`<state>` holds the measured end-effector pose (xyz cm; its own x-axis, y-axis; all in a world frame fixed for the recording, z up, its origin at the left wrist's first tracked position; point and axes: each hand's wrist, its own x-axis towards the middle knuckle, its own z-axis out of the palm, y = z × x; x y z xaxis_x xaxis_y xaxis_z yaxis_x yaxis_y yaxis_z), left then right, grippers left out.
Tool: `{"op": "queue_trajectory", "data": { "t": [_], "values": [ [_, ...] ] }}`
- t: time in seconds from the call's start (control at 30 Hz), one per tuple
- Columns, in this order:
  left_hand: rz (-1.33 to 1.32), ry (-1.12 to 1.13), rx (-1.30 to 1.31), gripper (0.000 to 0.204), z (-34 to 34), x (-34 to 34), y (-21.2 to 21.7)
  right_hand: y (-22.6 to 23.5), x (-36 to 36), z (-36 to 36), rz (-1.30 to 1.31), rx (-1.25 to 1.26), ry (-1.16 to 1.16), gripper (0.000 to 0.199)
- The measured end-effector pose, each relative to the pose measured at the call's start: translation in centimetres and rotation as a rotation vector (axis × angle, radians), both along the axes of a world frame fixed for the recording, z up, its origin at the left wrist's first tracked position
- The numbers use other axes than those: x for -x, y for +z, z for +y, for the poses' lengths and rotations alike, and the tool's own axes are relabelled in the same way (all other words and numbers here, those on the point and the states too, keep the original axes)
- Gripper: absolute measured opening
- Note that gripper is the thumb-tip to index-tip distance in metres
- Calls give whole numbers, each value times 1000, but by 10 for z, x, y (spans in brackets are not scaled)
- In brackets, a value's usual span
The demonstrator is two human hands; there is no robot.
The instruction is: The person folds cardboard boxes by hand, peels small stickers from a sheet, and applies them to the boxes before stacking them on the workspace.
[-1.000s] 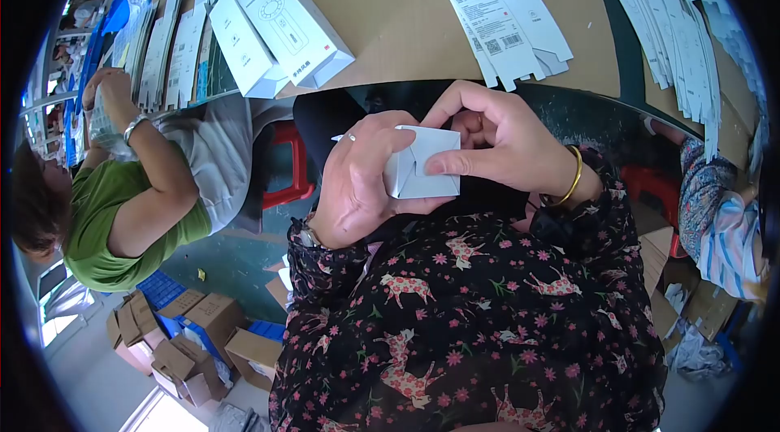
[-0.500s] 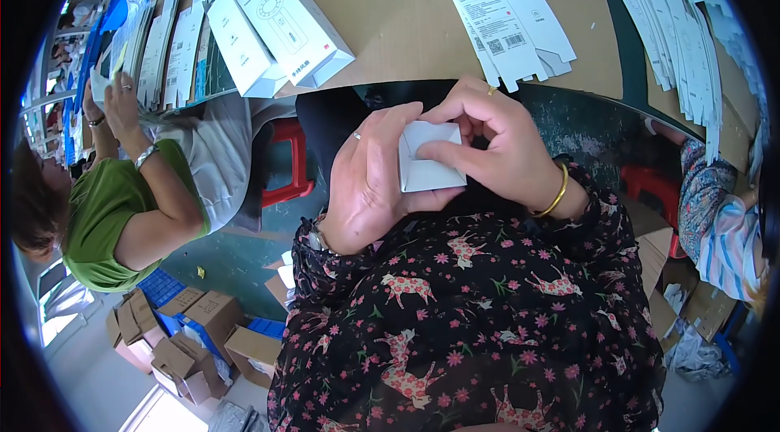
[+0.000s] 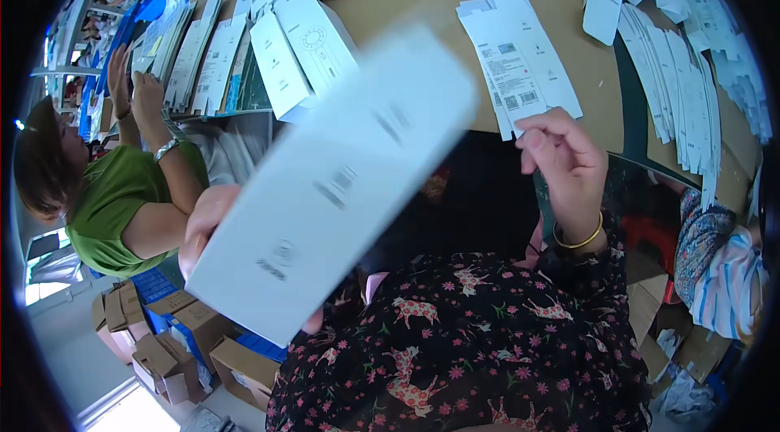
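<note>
Both hands, together on a small folded piece a second ago, are now apart: the left hand (image 3: 203, 225) grips a long white flat cardboard box sleeve (image 3: 333, 180), blurred, raised before the chest; the right hand (image 3: 565, 164) hangs empty, fingers loosely curled, by the brown table (image 3: 406, 6).

Box (image 3: 333, 188): motion-blurred; its markings are smeared and its edges are soft.
Left hand (image 3: 203, 225): mostly hidden behind the box; only the thumb side and one fingertip below show, so its hold is probably a pinch.
Flat cartons (image 3: 691, 91): cut off at the right rim.
Co-worker (image 3: 106, 188): lower body hidden.
</note>
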<state>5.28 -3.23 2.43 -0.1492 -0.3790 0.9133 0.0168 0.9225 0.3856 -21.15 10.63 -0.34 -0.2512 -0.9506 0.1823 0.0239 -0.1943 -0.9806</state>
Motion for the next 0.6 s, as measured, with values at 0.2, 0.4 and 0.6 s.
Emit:
{"op": "queue_trajectory", "data": {
  "t": [0.2,0.4,0.6],
  "values": [
    [-365,431,214,46,-10,28,-13,-15,27,-10,540,-130,-488,36],
    [-776,439,-20,59,-25,55,-43,-40,62,-2,1179,-157,-686,53],
    [-862,475,-134,59,-15,48,-44,-48,65,-10,1035,-344,-653,62]
  ]
}}
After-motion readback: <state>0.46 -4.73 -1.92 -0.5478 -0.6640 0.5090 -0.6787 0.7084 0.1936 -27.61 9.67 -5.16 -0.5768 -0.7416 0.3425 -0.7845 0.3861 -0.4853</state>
